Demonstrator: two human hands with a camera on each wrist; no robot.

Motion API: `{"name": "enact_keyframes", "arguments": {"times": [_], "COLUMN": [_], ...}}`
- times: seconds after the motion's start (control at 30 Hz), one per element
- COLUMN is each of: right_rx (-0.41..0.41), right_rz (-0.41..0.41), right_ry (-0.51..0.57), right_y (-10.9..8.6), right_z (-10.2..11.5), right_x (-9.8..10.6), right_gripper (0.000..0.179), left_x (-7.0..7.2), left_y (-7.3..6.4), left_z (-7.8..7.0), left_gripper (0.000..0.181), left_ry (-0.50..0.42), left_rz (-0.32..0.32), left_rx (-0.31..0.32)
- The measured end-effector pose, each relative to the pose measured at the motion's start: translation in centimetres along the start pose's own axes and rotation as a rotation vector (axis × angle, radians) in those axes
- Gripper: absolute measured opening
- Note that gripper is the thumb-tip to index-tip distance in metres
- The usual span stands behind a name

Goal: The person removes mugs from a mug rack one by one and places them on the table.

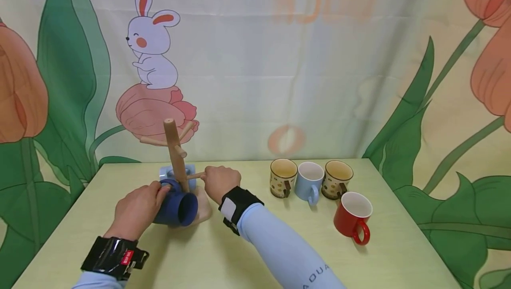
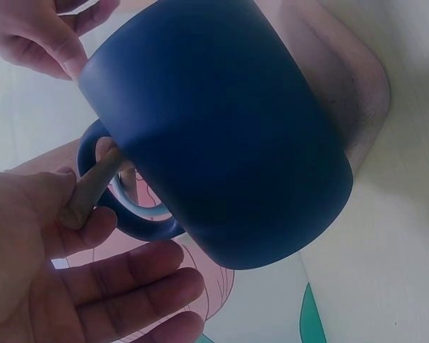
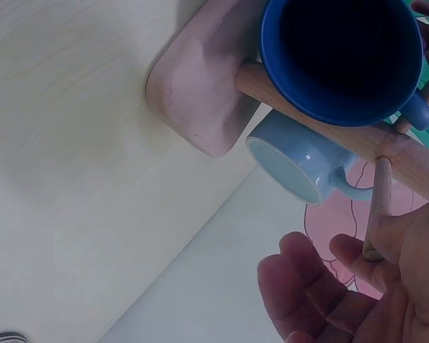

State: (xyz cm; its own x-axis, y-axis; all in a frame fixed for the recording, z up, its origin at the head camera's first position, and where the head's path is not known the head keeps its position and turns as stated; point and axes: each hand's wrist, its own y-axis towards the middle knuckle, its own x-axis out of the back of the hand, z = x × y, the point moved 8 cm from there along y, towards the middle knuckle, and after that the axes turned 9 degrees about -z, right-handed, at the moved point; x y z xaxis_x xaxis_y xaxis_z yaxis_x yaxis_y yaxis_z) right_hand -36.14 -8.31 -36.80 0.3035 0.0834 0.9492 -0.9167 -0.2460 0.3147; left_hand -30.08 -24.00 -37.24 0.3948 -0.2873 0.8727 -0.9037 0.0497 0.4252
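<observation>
A wooden mug tree (image 1: pixel 175 160) with a pale base (image 1: pixel 203 207) stands at the left of the table. My left hand (image 1: pixel 133 209) pinches the tip of one peg (image 2: pixel 89 189) between thumb and index finger, its other fingers loose. From that peg a dark blue mug (image 1: pixel 169 209) hangs by its handle, lying sideways with its mouth to the right. On the right side my right hand (image 1: pixel 221 182) pinches the end of another peg (image 3: pixel 380 200). Behind the post hangs a light blue mug (image 3: pixel 293 153), partly hidden in the head view.
To the right stand two dotted cream mugs with brown handles, one left (image 1: pixel 282 180) and one right (image 1: pixel 334 182), with a second light blue mug (image 1: pixel 308 180) between them. A red mug (image 1: pixel 349 218) is nearer. A printed curtain (image 1: pixel 247 80) hangs behind the table.
</observation>
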Motion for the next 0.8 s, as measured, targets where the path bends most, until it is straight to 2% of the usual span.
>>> {"name": "enact_keyframes", "arguments": {"times": [0.4, 0.53, 0.8], "right_rx": [0.011, 0.012, 0.015], "right_rz": [-0.022, -0.022, -0.041], "right_ry": [0.039, 0.036, 0.02], "right_y": [-0.4, -0.4, -0.3], "right_z": [-0.1, -0.1, -0.1], "right_x": [1.1, 1.0, 0.4], "right_gripper": [0.03, 0.031, 0.032], "left_x": [0.0, 0.1, 0.1], "left_y": [-0.1, -0.1, 0.1], "left_z": [-0.2, -0.3, -0.2], "left_gripper": [0.034, 0.033, 0.032], "left_ry": [0.0, 0.005, 0.03], "left_rz": [-0.009, -0.017, 0.012], "left_rx": [-0.008, -0.015, -0.014]}}
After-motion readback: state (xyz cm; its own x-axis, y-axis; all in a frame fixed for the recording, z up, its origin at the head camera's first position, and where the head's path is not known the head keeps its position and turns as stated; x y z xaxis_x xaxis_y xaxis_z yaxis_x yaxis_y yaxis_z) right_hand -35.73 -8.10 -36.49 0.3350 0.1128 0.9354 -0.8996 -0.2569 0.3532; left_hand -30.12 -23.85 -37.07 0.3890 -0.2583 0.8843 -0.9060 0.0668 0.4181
